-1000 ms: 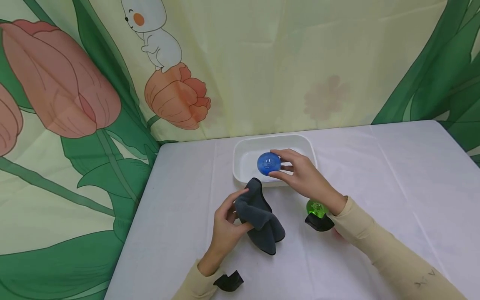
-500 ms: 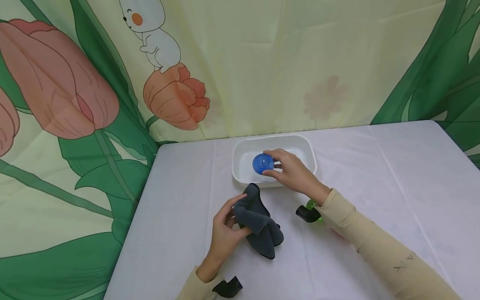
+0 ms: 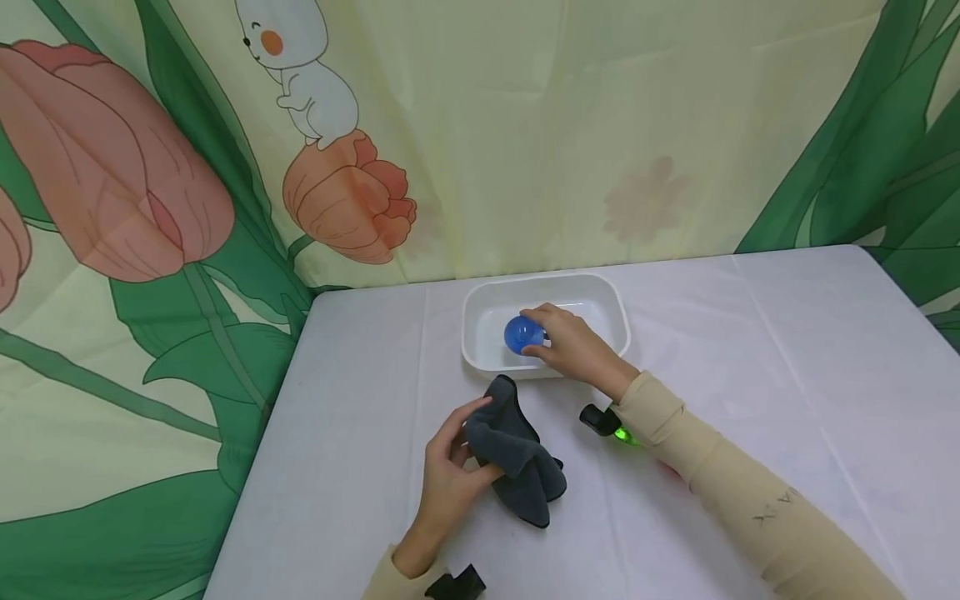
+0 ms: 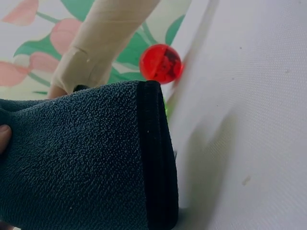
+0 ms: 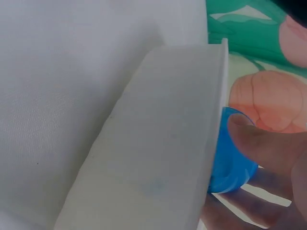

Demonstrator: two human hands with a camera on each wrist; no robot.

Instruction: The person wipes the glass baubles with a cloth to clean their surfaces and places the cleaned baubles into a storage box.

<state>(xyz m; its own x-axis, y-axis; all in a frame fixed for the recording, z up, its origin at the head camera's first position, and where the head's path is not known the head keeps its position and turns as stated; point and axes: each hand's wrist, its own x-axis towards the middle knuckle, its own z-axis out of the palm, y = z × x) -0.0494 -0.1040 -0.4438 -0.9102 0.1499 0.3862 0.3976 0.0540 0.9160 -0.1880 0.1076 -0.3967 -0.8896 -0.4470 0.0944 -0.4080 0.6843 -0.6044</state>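
Observation:
A translucent blue ball (image 3: 522,335) is pinched between the thumb and fingers of my right hand (image 3: 570,346). It overlaps the inside of a white rectangular tray (image 3: 480,360) in the head view; in the right wrist view the tray wall (image 5: 158,129) hides part of the ball (image 5: 230,158). My left hand (image 3: 450,483) grips a folded dark grey cloth (image 3: 517,454) with black edging, held in front of the tray. Close up, the cloth (image 4: 81,158) fills much of the left wrist view, with only a fingertip showing at its edge.
A green ball (image 3: 624,436) lies on the white-covered table (image 3: 360,433), mostly hidden under my right sleeve. A red ball (image 4: 160,63) shows beyond the cloth in the left wrist view. Behind the table hangs a flower-printed curtain (image 3: 487,142).
My right hand has moved left and lower over the tray with the blue ball. The right sleeve now covers more of the green ball. My left hand and the cloth have barely moved.

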